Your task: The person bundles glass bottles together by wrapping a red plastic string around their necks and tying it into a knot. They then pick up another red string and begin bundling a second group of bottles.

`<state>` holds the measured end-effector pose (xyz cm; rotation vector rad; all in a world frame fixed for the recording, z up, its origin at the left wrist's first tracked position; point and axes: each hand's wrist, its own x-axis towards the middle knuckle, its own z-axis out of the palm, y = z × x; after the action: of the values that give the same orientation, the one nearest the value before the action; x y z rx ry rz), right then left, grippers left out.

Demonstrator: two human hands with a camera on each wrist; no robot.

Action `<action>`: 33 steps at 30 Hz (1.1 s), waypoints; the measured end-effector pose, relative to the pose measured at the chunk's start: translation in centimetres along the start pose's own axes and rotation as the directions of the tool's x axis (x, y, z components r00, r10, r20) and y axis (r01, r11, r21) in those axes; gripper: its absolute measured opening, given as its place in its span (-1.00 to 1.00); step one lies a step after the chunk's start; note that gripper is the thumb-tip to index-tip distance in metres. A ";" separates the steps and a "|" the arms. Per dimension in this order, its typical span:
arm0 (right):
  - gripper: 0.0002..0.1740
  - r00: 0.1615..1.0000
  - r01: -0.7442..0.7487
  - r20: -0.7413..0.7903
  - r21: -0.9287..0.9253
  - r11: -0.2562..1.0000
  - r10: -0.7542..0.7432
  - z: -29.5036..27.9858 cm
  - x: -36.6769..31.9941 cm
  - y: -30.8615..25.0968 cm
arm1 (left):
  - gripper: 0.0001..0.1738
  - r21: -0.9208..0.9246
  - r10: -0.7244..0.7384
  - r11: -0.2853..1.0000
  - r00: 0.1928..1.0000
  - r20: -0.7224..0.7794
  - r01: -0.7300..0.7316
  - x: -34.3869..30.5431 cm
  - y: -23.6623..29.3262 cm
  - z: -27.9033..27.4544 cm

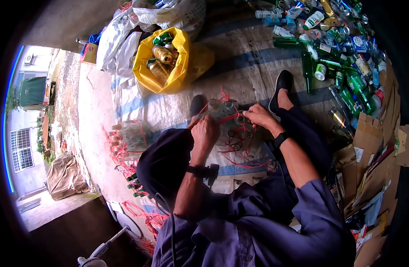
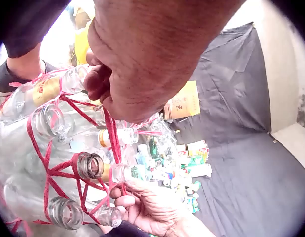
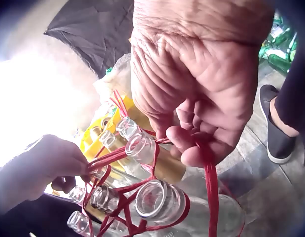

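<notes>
Clear glass bottles (image 1: 226, 133) (image 2: 24, 182) (image 3: 192, 197) stand bundled between the feet, with red plastic cord (image 2: 112, 133) (image 3: 212, 192) wound around and between their necks. My left hand (image 1: 205, 133) (image 2: 142, 54) (image 3: 41, 168) grips strands of the cord at one side of the bundle, its fingers curled. Across the bottle tops, my right hand (image 1: 261, 118) (image 2: 155, 205) (image 3: 202, 94) pinches the cord between thumb and fingers; a length hangs down from it in the right wrist view. Taut strands run between both hands.
A yellow bag (image 1: 184, 58) of cans stands ahead, beside white sacks (image 1: 120, 40). Another tied bottle bundle (image 1: 135, 135) is at the left. Loose bottles and cans (image 1: 342, 58) lie at the upper right, above flattened cardboard (image 1: 369, 138). Red cord (image 1: 146, 218) lies tangled at lower left.
</notes>
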<state>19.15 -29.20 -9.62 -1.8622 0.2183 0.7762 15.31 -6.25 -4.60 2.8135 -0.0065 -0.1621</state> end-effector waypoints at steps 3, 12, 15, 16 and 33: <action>-0.61 0.997 0.040 0.076 -0.078 0.996 -0.034 -0.4 -0.3 -1.3 | -0.77 -0.023 0.021 1.000 1.000 -0.022 -0.021 -0.2 -0.3 0.2; -0.75 0.994 0.099 0.077 -0.336 0.937 -0.078 -1.1 0.5 -2.4 | -0.77 -0.040 0.028 0.999 1.000 -0.005 -0.028 -0.3 -0.3 0.1; -0.78 0.970 0.179 -0.091 -0.359 0.916 -0.225 0.7 2.5 -1.3 | -0.78 -0.062 0.045 0.997 0.999 -0.024 -0.046 -0.3 -0.4 0.2; -0.78 0.970 0.178 -0.090 -0.360 0.916 -0.224 1.3 3.2 -0.7 | -0.78 -0.072 0.056 0.996 0.998 -0.042 -0.059 -0.3 -0.4 0.2; -0.69 0.954 0.119 -0.216 -0.371 0.921 -0.210 2.9 4.2 0.1 | -0.75 -0.077 0.050 0.996 0.998 0.024 -0.048 1.5 -0.8 0.4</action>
<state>21.13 -25.83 -12.93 -2.2924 0.0794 0.4803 16.80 -5.62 -5.38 2.7324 -0.0734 -0.1832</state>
